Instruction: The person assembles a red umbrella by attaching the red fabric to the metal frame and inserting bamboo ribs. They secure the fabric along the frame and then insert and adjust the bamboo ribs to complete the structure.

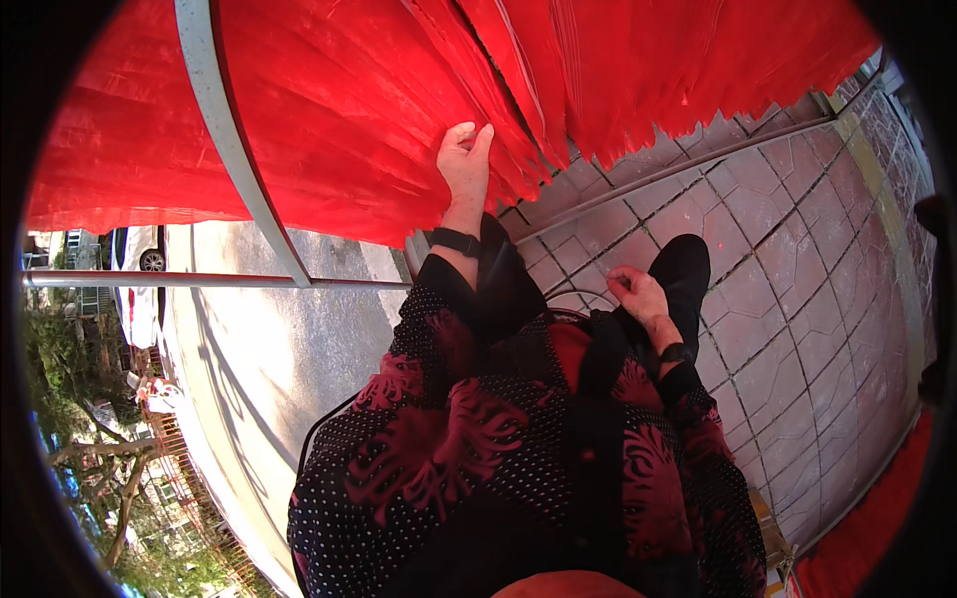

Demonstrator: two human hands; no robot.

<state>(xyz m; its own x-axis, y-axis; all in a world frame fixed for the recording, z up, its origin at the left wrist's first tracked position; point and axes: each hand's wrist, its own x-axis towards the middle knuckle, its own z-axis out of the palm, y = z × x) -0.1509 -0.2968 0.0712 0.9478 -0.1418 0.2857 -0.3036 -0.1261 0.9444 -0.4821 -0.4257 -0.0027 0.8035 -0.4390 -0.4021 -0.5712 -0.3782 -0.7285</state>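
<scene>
Red sheeting (329, 120) hangs in pleats across the far side, its lower edge ragged; whether it is cloth or plastic I cannot tell. My left hand (465, 164) is raised in front of these folds, fingers bent, with a gap between thumb and forefinger and nothing visible between them. Closer to my body, my right hand (640, 296) hovers above my knee. Its fingers are curled together toward the thumb; anything they pinch is too small to make out. Both wrists wear dark bands.
A grey metal post (221, 110) meets a horizontal rail (214, 280) on the left. Beyond lie a sunlit road (259, 339), a white car (140, 249) and trees. Paving tiles (788, 279) cover the ground at right. More red material (877, 518) lies at lower right, near a cardboard box (766, 518).
</scene>
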